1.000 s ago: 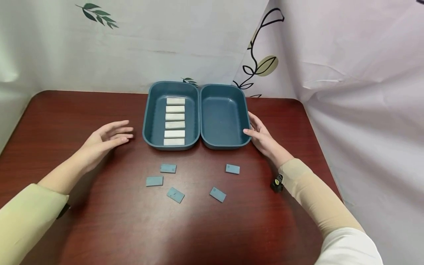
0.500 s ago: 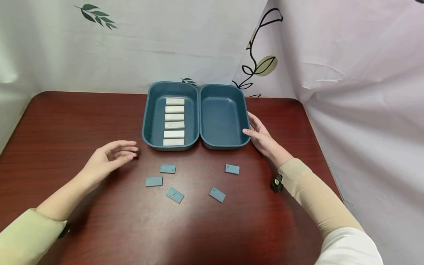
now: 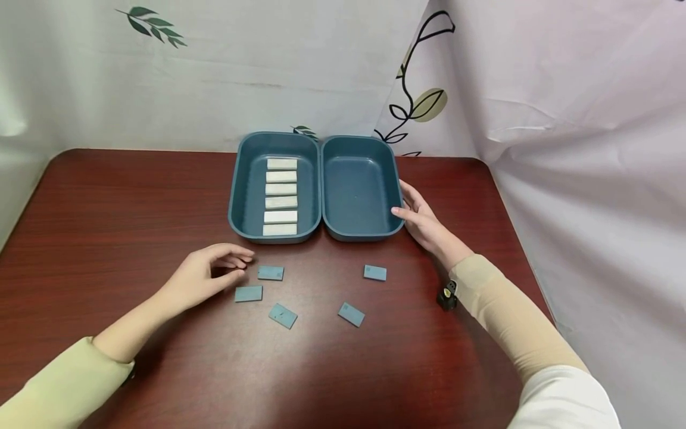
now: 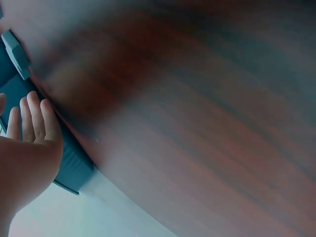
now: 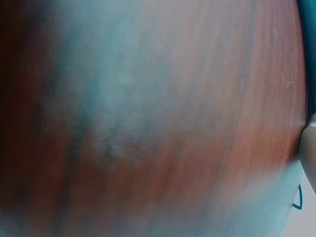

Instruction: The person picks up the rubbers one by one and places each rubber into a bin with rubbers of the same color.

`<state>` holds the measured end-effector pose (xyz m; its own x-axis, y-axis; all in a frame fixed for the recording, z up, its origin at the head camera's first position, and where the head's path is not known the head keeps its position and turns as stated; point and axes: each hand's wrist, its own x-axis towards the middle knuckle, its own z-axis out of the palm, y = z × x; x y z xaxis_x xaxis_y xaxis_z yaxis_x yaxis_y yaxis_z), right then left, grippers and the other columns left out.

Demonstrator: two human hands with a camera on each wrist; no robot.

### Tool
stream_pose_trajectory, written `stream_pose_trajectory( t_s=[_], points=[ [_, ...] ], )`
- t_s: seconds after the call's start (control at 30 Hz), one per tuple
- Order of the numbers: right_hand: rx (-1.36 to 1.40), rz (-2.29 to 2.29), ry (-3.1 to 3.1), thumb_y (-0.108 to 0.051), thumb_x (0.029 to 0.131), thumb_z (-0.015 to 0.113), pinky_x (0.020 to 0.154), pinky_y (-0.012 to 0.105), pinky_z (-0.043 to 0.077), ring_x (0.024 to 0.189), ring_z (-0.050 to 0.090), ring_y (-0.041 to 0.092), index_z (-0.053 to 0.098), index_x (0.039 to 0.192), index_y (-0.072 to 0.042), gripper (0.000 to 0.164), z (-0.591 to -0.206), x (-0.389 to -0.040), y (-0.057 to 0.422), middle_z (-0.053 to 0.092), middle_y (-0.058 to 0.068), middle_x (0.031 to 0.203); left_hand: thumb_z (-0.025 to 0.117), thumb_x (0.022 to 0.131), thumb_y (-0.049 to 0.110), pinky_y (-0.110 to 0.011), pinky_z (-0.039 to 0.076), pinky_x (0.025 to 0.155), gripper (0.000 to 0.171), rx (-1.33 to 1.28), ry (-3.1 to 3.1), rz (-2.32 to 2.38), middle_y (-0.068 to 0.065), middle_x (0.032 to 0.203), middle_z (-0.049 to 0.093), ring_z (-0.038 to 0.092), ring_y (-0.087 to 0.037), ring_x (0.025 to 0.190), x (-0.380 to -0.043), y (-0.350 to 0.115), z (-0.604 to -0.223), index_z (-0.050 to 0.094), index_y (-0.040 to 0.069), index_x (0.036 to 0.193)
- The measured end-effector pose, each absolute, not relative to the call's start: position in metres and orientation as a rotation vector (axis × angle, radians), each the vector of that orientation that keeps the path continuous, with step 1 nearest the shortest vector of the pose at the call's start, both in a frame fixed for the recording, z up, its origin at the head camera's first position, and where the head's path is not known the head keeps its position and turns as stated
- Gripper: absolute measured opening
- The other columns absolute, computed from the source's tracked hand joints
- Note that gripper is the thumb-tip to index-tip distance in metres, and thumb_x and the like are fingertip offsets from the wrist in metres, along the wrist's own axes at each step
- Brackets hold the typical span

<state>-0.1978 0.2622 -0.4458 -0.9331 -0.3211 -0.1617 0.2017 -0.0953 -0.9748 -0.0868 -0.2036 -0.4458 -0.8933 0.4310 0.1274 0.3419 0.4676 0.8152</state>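
Observation:
My left hand reaches over the table with fingers loosely bent and holds nothing. Its fingertips are just left of a blue-grey rectangular tile; a second such tile lies beside the thumb. In the left wrist view the fingers overlap a blue container. My right hand holds the right blue container by its right side, thumb over the rim and fingers along the outer wall. Only part of that hand shows in the right wrist view.
The left blue container touches the right one and holds a column of several white blocks. Three more blue-grey tiles lie in front: one left of centre, one right of it, one farther back. White cloth hangs behind.
My left hand has come from beside the left container toward me and to the right, up to the blue-grey tiles. The right hand stays at the container's side.

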Motion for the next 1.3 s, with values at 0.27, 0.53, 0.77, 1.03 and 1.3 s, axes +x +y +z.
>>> stream_pose_trajectory(
  t_s=[0.27, 0.53, 0.77, 1.03, 1.3],
  points=[
    [-0.127, -2.083, 1.844, 0.007, 0.106, 0.046, 0.109, 0.014, 0.047, 0.161, 0.026, 0.024, 0.019, 0.171, -0.013, 0.073, -0.445, -0.200, 0.262, 0.018, 0.009, 0.177, 0.077, 0.094, -0.001, -0.013, 0.057, 0.085, 0.030, 0.763, 2.658, 1.281, -0.002, 0.112, 0.077, 0.070, -0.005, 0.094, -0.093, -0.187, -0.447, 0.076, 0.010, 0.122],
    [-0.112, -2.102, 1.831, 0.008, 0.105, 0.047, 0.107, 0.014, 0.048, 0.159, 0.028, 0.024, 0.019, 0.170, -0.012, 0.074, -0.444, -0.199, 0.261, 0.019, 0.010, 0.177, 0.081, 0.091, 0.001, -0.030, 0.059, 0.083, 0.031, 0.831, 2.721, 1.070, -0.001, 0.114, 0.076, 0.067, -0.013, 0.095, -0.098, -0.173, -0.446, 0.077, 0.012, 0.119],
    [-0.122, -2.120, 1.813, 0.008, 0.104, 0.047, 0.106, 0.015, 0.049, 0.155, 0.033, 0.020, 0.019, 0.170, -0.011, 0.075, -0.446, -0.199, 0.260, 0.019, 0.011, 0.177, 0.083, 0.088, 0.002, -0.041, 0.060, 0.085, 0.025, 0.926, 2.782, 0.851, -0.004, 0.111, 0.075, 0.068, -0.020, 0.098, -0.100, -0.167, -0.439, 0.078, 0.009, 0.112],
    [-0.125, -2.129, 1.803, 0.009, 0.103, 0.047, 0.105, 0.014, 0.050, 0.154, 0.034, 0.020, 0.019, 0.170, -0.010, 0.075, -0.447, -0.198, 0.262, 0.019, 0.012, 0.177, 0.086, 0.085, 0.003, -0.044, 0.060, 0.086, 0.021, 0.933, 2.757, 0.813, -0.003, 0.104, 0.076, 0.070, -0.023, 0.096, -0.104, -0.163, -0.432, 0.078, 0.009, 0.104],
    [-0.122, -2.126, 1.807, 0.009, 0.103, 0.047, 0.106, 0.015, 0.049, 0.156, 0.031, 0.021, 0.019, 0.170, -0.010, 0.076, -0.447, -0.199, 0.261, 0.018, 0.012, 0.177, 0.091, 0.081, 0.005, -0.030, 0.054, 0.074, 0.025, 0.875, 2.726, 0.830, 0.004, 0.093, 0.070, 0.061, -0.010, 0.084, -0.105, -0.162, -0.429, 0.078, 0.012, 0.102]
  ],
)
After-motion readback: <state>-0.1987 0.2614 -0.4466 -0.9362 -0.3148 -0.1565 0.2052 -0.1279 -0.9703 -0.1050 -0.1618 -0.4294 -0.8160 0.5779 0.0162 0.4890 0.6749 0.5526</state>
